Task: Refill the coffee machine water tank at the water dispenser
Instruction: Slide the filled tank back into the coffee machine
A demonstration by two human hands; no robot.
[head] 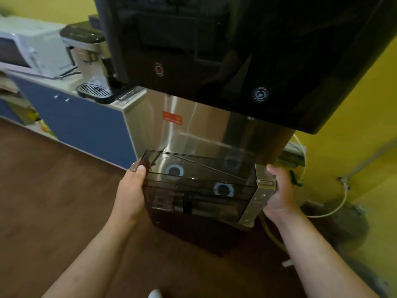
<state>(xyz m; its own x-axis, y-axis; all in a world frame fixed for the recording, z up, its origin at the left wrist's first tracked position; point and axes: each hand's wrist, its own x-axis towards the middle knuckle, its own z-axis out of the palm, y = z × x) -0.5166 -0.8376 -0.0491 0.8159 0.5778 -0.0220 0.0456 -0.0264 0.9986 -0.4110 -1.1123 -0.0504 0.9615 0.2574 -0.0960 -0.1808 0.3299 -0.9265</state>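
I hold a smoky transparent water tank [199,186] level in front of the water dispenser [247,61], low under its glossy black front panel. My left hand [132,186] grips the tank's left end, thumb on the rim. My right hand [279,192] grips the right end, where a silver metallic side plate [261,194] is fixed. Two round button lights, one red [159,69] and one blue [260,94], glow on the panel and reflect in the tank's lid. The coffee machine [92,61] stands on the counter at the left.
A blue-fronted cabinet [81,121] runs along the left, with a white appliance [32,46] on top. Yellow walls lie behind and to the right. A white hose [335,203] and cables hang at the dispenser's right side. The floor is dark wood.
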